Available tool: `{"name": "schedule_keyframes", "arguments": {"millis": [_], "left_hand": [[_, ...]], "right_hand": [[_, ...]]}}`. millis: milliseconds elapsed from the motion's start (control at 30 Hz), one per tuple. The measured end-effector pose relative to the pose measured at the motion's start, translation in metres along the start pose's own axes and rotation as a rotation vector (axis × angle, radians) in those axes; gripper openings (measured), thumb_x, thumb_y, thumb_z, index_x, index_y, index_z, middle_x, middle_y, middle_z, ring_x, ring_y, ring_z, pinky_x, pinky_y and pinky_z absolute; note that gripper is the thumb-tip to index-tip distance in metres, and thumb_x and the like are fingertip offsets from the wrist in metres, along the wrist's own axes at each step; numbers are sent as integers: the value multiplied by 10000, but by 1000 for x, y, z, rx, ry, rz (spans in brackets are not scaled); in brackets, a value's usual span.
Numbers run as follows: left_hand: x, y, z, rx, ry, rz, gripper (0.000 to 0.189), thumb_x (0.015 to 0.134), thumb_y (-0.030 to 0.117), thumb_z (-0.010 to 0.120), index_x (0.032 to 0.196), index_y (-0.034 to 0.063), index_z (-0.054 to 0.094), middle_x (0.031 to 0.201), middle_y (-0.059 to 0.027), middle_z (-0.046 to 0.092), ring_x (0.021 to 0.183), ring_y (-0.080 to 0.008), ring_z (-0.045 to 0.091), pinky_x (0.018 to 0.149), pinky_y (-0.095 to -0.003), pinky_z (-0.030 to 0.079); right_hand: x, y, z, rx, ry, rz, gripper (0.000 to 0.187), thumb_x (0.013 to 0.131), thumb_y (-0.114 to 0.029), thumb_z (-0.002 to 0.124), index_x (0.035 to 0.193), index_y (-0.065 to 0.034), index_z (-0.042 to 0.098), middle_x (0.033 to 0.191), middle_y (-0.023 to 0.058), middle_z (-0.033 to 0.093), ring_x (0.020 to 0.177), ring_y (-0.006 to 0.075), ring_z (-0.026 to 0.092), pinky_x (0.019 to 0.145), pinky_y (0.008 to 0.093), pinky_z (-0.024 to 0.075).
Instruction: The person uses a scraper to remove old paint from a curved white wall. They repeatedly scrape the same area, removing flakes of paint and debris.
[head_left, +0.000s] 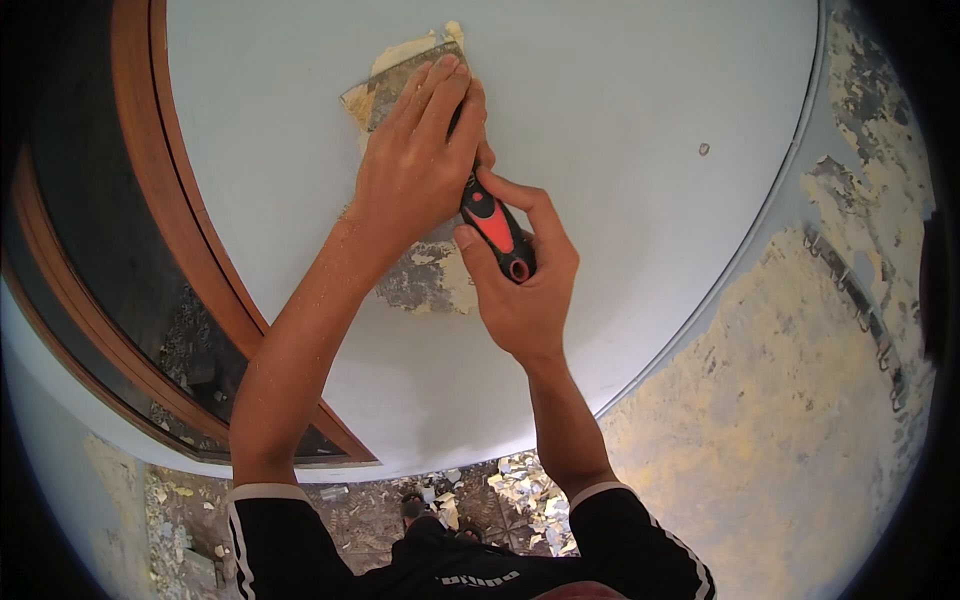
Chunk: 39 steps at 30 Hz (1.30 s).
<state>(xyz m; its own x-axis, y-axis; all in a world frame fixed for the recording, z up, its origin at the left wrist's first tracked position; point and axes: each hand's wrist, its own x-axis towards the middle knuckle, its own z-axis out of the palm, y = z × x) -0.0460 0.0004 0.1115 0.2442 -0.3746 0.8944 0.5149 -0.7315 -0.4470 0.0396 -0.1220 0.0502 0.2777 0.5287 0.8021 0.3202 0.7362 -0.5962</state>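
Observation:
A scraper with a wide metal blade (401, 79) and a black and red handle lies against the pale painted wall (637, 195). My left hand (427, 142) presses on the blade, its fingers extended towards the blade's edge. The handle's end is in my right hand (529, 247), thumb on one side and index finger on the other. Loosened cream paint (405, 52) stands up along the blade's far edge. Below the hands a bare grey and cream patch (427, 277) shows in the wall, partly hidden by my left hand and the tool.
To the left is a wooden window frame (202, 247) with dark glass. A stripped wall (735, 420) meets the painted one at the right, with a hook rail (859, 304) on it. Paint flakes (540, 499) litter the floor around my feet. A small mark (703, 149) dots the painted wall.

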Motion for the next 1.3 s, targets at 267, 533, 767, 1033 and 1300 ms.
{"name": "schedule_keyframes", "arguments": {"millis": [267,533,767,1033,1300], "left_hand": [[3,-4,-5,-8,-19,-1,408,704,-24,708,1108,-67,667,1191,-187,636,1192,-380,644,956,-446,587],[-4,0,-1,21,16,-2,293,759,5,662,1034,-97,672,1149,-211,641,1160,-375,657,993,-481,577],[-7,-7,1,40,14,31,304,787,33,655,1058,-102,672,1183,-219,642,1160,-370,658,1014,-458,566],[-14,-13,-1,47,4,108,351,794,74,677,1105,-87,663,1193,-216,638,1165,-378,644,991,-429,569],[-37,-2,2,-24,-2,73,314,823,82,643,1084,-91,655,1206,-236,634,1097,-399,665,949,-444,591]], "right_hand": [[4,-5,-1,18,-21,52,398,901,40,699,1287,23,603,1061,82,689,791,15,605,637,168,466],[-5,0,-4,-41,-46,46,410,889,51,704,1285,28,600,1065,85,685,807,52,612,677,187,491],[-1,19,4,-101,4,-82,437,890,13,714,1308,-6,587,967,67,699,724,23,566,611,186,458],[-12,22,20,-109,76,-134,395,912,38,685,1295,22,588,1023,73,683,723,16,550,623,166,442],[-40,28,24,-253,110,-197,430,907,14,697,1317,23,569,1031,145,727,933,153,715,798,267,543]]}}
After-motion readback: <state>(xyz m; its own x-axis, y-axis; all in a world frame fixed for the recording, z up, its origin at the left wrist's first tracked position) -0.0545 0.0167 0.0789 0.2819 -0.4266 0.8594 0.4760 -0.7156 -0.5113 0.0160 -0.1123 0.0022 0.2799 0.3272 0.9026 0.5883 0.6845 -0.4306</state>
